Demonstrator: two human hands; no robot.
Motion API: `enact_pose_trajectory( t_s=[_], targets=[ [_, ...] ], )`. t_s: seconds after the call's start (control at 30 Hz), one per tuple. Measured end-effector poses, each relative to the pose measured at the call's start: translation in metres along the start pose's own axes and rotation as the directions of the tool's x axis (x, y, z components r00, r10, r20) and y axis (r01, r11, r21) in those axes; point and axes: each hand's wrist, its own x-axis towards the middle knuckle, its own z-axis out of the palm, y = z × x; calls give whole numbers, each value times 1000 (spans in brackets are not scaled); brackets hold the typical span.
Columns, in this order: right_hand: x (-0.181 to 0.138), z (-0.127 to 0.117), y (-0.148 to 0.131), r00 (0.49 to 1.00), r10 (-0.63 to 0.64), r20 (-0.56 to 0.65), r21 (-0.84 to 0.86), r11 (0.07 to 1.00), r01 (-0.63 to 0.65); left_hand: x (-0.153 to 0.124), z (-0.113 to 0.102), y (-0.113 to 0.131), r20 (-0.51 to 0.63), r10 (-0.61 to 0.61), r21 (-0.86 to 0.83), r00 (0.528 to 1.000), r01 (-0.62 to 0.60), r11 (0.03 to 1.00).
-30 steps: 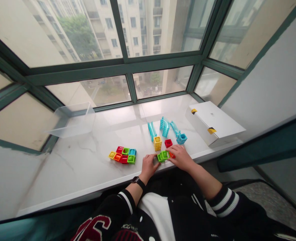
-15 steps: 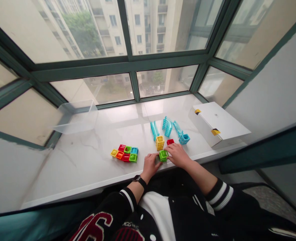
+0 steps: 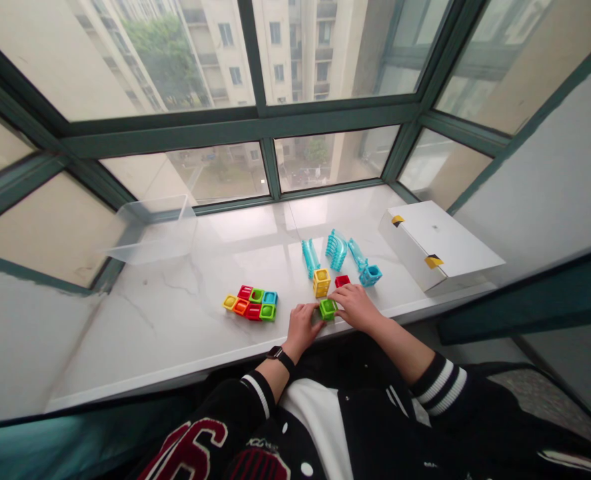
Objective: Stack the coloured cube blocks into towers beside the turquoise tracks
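Left hand (image 3: 303,328) and right hand (image 3: 356,307), fingers curled, clasp a green plastic cube (image 3: 328,309) from either side near the front edge of a marble windowsill (image 3: 125,340) (how firm the grip is, the view cannot tell), just below a yellow cube (image 3: 321,283) and a red cube (image 3: 342,281), a block of coloured cubes (image 3: 249,303) to the left.

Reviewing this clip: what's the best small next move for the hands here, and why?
Probably lift the green plastic block onto the yellow block stack. The left hand and right hand flank the green block, and the yellow stack stands just beyond it, so it seems the nearest place to build.
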Motion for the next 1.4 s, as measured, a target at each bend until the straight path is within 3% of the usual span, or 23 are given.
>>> enact_pose_trajectory(
  t_s=[1.0, 1.4],
  targets=[
    [1, 6, 7, 1000, 5, -23, -10, 1000, -5, 2, -5, 8, 31, -16, 9, 999, 16, 1000],
    [1, 7, 10, 999, 5, -34, 14, 1000, -4, 4, -8, 10, 11, -18, -60, 1000, 18, 998]
  ],
)
